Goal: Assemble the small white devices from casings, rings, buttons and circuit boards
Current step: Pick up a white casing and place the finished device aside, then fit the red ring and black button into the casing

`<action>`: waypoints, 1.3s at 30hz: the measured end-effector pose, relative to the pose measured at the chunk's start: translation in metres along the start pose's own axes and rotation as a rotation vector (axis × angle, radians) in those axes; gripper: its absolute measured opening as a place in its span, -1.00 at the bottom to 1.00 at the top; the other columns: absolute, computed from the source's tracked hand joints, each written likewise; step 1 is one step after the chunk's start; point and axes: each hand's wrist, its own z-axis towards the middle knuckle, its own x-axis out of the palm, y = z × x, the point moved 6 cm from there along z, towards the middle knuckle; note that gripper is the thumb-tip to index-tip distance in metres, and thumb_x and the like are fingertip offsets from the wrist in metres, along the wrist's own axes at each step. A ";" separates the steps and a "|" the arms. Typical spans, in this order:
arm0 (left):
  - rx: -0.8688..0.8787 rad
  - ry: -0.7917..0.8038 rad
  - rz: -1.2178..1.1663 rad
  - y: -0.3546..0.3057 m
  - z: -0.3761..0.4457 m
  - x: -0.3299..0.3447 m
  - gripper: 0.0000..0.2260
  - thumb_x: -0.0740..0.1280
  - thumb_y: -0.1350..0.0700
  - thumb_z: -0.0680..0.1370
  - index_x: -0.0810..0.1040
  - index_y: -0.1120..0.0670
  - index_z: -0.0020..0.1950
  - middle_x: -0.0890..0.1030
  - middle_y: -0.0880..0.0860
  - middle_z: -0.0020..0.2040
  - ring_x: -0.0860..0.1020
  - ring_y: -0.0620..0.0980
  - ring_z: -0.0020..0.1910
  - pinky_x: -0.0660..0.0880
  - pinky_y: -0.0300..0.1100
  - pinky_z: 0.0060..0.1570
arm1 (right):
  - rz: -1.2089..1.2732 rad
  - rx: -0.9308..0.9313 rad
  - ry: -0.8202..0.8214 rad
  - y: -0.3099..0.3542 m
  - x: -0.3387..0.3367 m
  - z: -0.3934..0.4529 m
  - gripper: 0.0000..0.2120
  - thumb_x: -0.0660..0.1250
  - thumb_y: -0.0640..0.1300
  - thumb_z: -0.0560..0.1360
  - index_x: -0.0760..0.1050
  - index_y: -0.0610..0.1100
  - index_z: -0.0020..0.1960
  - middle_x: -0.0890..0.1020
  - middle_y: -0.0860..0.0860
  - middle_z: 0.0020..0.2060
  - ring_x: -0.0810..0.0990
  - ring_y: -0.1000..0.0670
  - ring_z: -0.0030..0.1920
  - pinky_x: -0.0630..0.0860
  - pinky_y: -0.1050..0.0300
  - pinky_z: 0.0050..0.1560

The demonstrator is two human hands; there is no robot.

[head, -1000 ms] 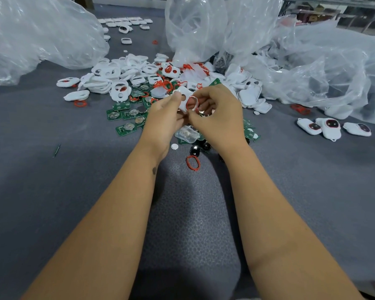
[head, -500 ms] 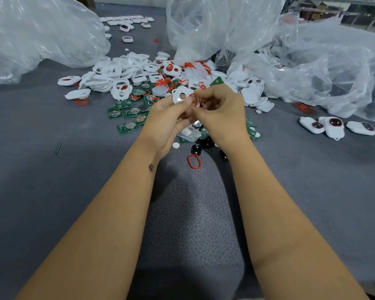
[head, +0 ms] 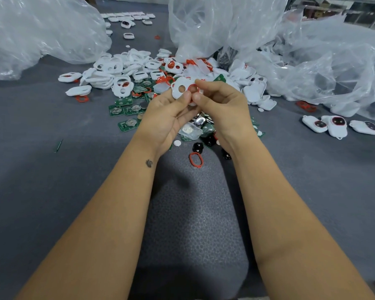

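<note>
- My left hand (head: 168,114) pinches a white casing (head: 180,90) between thumb and fingertips and holds it raised above the parts pile, its round hole facing the camera.
- My right hand (head: 222,105) has its fingers curled, with thumb and forefinger closed on a red ring (head: 193,89) seated at the casing's right-hand opening.
- The two hands meet at the casing; both forearms run up from the lower edge of the view.
- Below the hands, on the grey tabletop (head: 52,191), lie green circuit boards (head: 128,124), black buttons (head: 197,147) and a loose red ring (head: 196,160), the ring nearest to me.
- Behind the hands I read a heap of empty white casings (head: 108,72) mixed with further red rings.
- Three assembled devices (head: 337,126) sit together on the right of the tabletop, well apart from the pile.
- Clear plastic bags (head: 41,33) lie at far left, far centre and far right; the right-hand one partly covers more white parts.
- A thin green sliver (head: 58,145) lies alone on the left of the tabletop; I cannot tell what it is.
</note>
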 end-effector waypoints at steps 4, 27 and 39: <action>-0.004 0.020 0.025 -0.001 -0.001 0.001 -0.84 0.17 0.31 0.63 0.53 0.26 0.12 0.70 0.07 -0.06 0.67 -0.05 -0.01 0.58 -0.23 0.00 | 0.013 -0.008 0.015 0.003 0.000 -0.001 -0.76 0.39 -0.49 0.41 0.58 -0.19 -0.06 0.66 0.02 -0.29 0.61 0.06 -0.19 0.56 0.20 -0.06; 0.181 -0.022 0.484 -0.008 -0.002 0.000 -0.68 0.32 0.44 0.51 0.58 0.08 0.12 0.71 -0.01 -0.18 0.64 -0.09 -0.15 0.56 -0.24 -0.08 | -0.136 0.020 -0.087 0.002 -0.008 -0.002 -0.82 0.37 -0.32 0.51 0.57 -0.38 0.09 0.69 -0.10 -0.23 0.67 0.05 -0.21 0.58 0.24 -0.18; 0.180 -0.085 0.473 -0.005 -0.002 0.001 -0.74 0.29 0.35 0.55 0.58 0.03 0.11 0.69 -0.05 -0.13 0.60 -0.15 -0.17 0.55 -0.24 -0.13 | -0.486 -0.109 -0.078 0.010 -0.004 -0.001 -0.85 0.30 -0.23 0.57 0.62 -0.08 -0.09 0.68 0.08 -0.24 0.63 0.10 -0.17 0.59 0.12 -0.03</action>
